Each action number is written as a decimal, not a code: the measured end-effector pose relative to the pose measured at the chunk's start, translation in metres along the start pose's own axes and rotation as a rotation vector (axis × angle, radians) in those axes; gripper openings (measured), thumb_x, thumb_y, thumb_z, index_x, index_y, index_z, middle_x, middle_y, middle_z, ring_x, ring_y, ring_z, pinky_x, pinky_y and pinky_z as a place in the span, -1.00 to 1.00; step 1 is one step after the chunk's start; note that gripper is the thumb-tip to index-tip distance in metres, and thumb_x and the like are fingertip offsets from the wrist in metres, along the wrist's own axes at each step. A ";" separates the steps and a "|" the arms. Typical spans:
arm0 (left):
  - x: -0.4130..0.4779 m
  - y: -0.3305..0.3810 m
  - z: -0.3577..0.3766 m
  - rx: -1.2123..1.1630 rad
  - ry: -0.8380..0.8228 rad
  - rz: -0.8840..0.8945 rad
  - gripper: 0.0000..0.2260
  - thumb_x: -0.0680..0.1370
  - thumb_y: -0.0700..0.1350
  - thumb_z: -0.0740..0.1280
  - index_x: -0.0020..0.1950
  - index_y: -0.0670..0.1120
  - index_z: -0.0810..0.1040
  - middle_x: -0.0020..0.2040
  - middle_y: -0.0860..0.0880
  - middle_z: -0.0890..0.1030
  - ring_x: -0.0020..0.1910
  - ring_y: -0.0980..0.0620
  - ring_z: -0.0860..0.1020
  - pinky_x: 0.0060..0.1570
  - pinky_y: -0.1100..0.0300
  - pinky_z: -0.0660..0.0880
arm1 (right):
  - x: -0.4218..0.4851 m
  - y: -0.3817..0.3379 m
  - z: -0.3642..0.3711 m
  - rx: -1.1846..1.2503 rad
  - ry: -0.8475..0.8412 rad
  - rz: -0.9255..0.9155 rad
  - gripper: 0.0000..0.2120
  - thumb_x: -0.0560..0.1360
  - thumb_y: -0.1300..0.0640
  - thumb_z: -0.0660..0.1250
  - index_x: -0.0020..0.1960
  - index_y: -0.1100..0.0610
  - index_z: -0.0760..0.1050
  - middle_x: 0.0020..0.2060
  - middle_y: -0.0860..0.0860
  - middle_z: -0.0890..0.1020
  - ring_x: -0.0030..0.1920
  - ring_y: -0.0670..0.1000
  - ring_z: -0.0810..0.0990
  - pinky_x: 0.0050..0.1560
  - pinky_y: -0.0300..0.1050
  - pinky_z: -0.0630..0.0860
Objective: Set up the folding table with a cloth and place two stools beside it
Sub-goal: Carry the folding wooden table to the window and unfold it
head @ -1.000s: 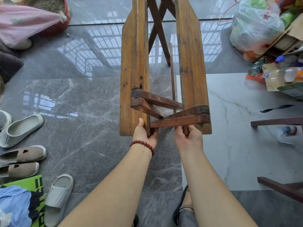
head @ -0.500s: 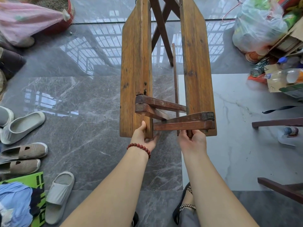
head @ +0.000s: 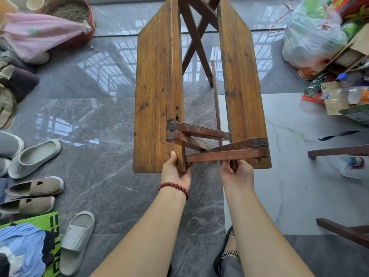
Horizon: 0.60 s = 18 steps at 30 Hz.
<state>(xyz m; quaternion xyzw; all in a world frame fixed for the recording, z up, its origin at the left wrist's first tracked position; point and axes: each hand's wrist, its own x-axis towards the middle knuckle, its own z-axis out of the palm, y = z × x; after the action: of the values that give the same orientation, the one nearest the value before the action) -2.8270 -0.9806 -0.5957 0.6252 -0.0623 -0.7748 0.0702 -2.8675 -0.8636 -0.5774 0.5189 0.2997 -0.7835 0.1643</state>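
Glossy marble floor (head: 89, 120), worn plank table (head: 157, 96), left hand (head: 175, 172), right hand (head: 237, 174), fingers (head: 173, 157) gripping planks

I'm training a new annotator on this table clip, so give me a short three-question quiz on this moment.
1. True or false: the folding table already lies flat with a cloth on it.
2. Which wrist wears the red bead bracelet? A left, B right, C neither.
3. Fill in: the left hand and the right hand each grip the near end of one wooden ____.
Key: 1 false: its two boards stand on edge, apart, and no cloth shows. 2 A. 3 board.
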 end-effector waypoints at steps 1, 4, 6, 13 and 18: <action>-0.002 0.001 0.000 -0.003 0.010 0.012 -0.88 0.56 -0.13 0.29 -0.04 -0.19 0.47 -0.10 -0.16 0.58 -0.13 -0.08 0.57 -0.23 0.06 0.51 | 0.000 -0.002 0.003 0.154 0.017 0.075 -0.74 0.62 0.26 0.08 -0.18 0.19 0.46 -0.39 0.03 0.56 -0.40 -0.10 0.49 -0.38 -0.36 0.42; -0.009 0.003 0.002 0.006 0.019 0.050 -0.88 0.57 -0.13 0.29 -0.05 -0.18 0.47 -0.14 -0.13 0.57 -0.17 -0.05 0.56 -0.27 0.09 0.50 | -0.003 -0.001 0.004 0.173 0.036 0.081 -0.70 0.62 0.28 0.04 -0.26 0.14 0.35 -0.59 -0.01 0.39 -0.62 -0.08 0.18 -0.55 -0.36 0.18; -0.012 0.004 0.005 0.009 0.030 0.078 -0.89 0.57 -0.13 0.29 -0.01 -0.18 0.48 -0.15 -0.12 0.56 -0.16 -0.04 0.55 -0.19 0.09 0.50 | -0.007 -0.002 0.003 0.198 0.044 0.078 -0.73 0.62 0.27 0.08 -0.22 0.16 0.41 -0.57 0.00 0.45 -0.61 -0.07 0.22 -0.49 -0.39 0.30; -0.018 0.006 0.003 0.018 0.052 0.114 -0.73 0.57 -0.12 0.29 0.24 -0.17 0.42 -0.08 -0.12 0.52 0.03 -0.10 0.52 0.03 0.05 0.49 | -0.026 0.002 0.001 0.239 0.000 0.065 -0.93 0.57 0.26 0.25 -0.07 0.26 0.46 -0.38 0.10 0.67 -0.26 -0.05 0.65 -0.34 -0.26 0.59; -0.018 0.002 -0.006 0.040 0.036 0.036 -0.82 0.58 -0.13 0.27 0.12 -0.19 0.42 -0.11 -0.17 0.53 -0.15 -0.11 0.53 -0.14 0.02 0.49 | -0.024 -0.010 -0.007 0.199 -0.027 0.057 -0.86 0.52 0.13 0.34 0.03 0.17 0.51 -0.18 0.11 0.67 -0.20 0.04 0.67 -0.30 -0.18 0.59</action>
<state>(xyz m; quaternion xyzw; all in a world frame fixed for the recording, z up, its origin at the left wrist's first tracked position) -2.8178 -0.9794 -0.5795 0.6390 -0.0879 -0.7606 0.0729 -2.8585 -0.8523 -0.5543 0.5303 0.2035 -0.8113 0.1381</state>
